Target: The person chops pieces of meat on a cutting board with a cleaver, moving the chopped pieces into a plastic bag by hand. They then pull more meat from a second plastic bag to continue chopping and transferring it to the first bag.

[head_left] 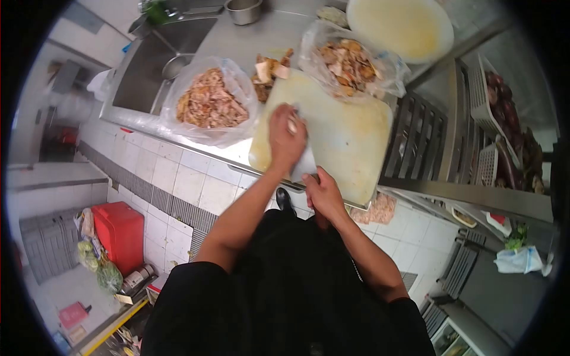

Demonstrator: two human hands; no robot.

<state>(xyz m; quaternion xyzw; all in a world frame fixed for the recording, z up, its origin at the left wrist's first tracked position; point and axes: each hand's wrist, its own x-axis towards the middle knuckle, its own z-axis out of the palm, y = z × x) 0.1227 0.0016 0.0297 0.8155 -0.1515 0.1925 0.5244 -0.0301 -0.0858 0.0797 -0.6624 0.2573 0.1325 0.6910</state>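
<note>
A broad pale blade, seemingly a cleaver [306,164], lies slantwise over the near left part of a worn cutting board [350,142]. My right hand [323,193] is closed at its near end, thumb against the blade; the handle is mostly hidden. Farther up the blade, my left hand [288,136] is closed, with something small and whitish showing between thumb and fingers. Left of the board sits a clear plastic bag [252,89] of chopped cooked meat [212,101]. Larger meat pieces [270,70] lie at the board's far left corner.
Another plastic bag [309,44] with meat pieces rests at the board's far edge. A round yellowed board [401,26] stands behind it. At left is a sink [139,89] with a ladle; a metal pot [243,9] stands beyond. Eggplants [504,118] fill baskets on the right rack.
</note>
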